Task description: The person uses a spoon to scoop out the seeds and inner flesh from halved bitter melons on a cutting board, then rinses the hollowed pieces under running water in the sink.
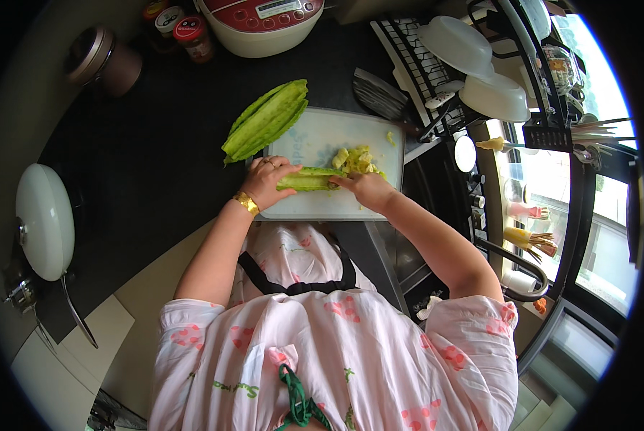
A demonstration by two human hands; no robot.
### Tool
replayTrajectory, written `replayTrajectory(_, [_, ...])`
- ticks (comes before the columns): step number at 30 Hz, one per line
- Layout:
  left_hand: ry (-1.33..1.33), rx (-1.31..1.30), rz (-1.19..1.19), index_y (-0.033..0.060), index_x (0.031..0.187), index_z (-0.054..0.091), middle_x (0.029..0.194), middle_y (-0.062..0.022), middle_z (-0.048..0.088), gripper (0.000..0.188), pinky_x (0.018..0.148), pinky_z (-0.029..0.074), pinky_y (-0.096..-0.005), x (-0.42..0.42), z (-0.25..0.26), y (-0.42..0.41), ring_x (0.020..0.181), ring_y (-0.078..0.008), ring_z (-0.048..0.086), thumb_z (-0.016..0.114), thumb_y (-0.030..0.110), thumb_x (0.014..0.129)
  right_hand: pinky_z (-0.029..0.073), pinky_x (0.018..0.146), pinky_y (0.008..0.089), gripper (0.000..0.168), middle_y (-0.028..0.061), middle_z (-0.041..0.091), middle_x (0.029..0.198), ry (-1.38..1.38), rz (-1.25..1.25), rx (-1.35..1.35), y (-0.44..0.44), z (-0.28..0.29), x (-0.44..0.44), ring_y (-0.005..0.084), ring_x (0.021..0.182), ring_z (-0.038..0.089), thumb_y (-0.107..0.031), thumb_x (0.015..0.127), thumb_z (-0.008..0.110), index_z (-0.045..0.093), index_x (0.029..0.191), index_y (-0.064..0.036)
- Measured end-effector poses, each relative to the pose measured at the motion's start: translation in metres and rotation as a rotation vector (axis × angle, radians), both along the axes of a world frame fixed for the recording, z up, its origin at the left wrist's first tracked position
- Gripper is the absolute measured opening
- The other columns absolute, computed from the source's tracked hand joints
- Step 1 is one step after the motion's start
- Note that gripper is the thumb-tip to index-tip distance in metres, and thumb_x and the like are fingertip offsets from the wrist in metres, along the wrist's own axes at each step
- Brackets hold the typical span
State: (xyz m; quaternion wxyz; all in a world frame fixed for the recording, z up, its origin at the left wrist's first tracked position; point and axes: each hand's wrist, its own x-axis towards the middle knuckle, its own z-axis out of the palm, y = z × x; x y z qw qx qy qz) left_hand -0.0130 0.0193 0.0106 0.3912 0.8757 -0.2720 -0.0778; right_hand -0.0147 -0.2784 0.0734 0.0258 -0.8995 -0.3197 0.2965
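A halved green gourd (307, 179), its hollowed side up, lies across the near part of a translucent cutting board (343, 207). My left hand (270, 180), with a gold bracelet at the wrist, grips its left end. At its right end my right hand (366, 189) holds a small thing, mostly hidden by the fingers, perhaps a spoon. Yellowish scooped pulp (361, 160) lies in a heap just beyond my right hand. More long gourd halves (268, 121) with ridged green skin rest over the board's far left corner and the dark counter.
A cleaver-like knife (378, 94) lies right of the board, beside a dish rack (424, 70) with white bowls (456, 46). A rice cooker (265, 27) and lidded jars (193, 37) stand at the back. A white lidded pan (46, 221) sits far left; the sink is at right.
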Motion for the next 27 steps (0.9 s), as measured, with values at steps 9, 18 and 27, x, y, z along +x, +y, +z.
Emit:
replayTrajectory(9, [-0.007, 0.003, 0.005, 0.0226, 0.123, 0.066, 0.116, 0.0004, 0.062, 0.061, 0.098, 0.037, -0.0366, 0.001, 0.005, -0.002, 0.111, -0.0205, 0.057, 0.086, 0.020, 0.065, 0.055, 0.069, 0.0454, 0.064, 0.0145, 0.067, 0.094, 0.075, -0.142, 0.172, 0.050, -0.004, 0.001, 0.0346, 0.077, 0.068, -0.003, 0.081, 0.052, 0.052, 0.140, -0.027])
replayTrajectory(18, [-0.002, 0.027, -0.009, 0.0227, 0.122, 0.066, 0.116, -0.0005, 0.061, 0.059, 0.097, 0.036, -0.0365, 0.000, 0.005, -0.001, 0.111, -0.0206, 0.057, 0.085, 0.021, 0.066, 0.056, 0.063, 0.0433, 0.059, 0.0156, 0.066, 0.089, 0.006, 0.029, 0.104, 0.038, 0.001, 0.000, 0.0328, 0.071, 0.068, -0.007, 0.086, 0.052, 0.050, 0.141, -0.026])
replayTrajectory(27, [0.022, 0.025, -0.013, 0.0227, 0.124, 0.066, 0.117, -0.0013, 0.062, 0.059, 0.099, 0.036, -0.0364, 0.003, 0.006, 0.000, 0.112, -0.0206, 0.057, 0.085, 0.021, 0.067, 0.057, 0.063, 0.0421, 0.060, 0.0154, 0.064, 0.096, -0.039, 0.027, 0.078, 0.024, 0.006, -0.002, 0.0313, 0.071, 0.068, -0.006, 0.085, 0.052, 0.049, 0.142, -0.027])
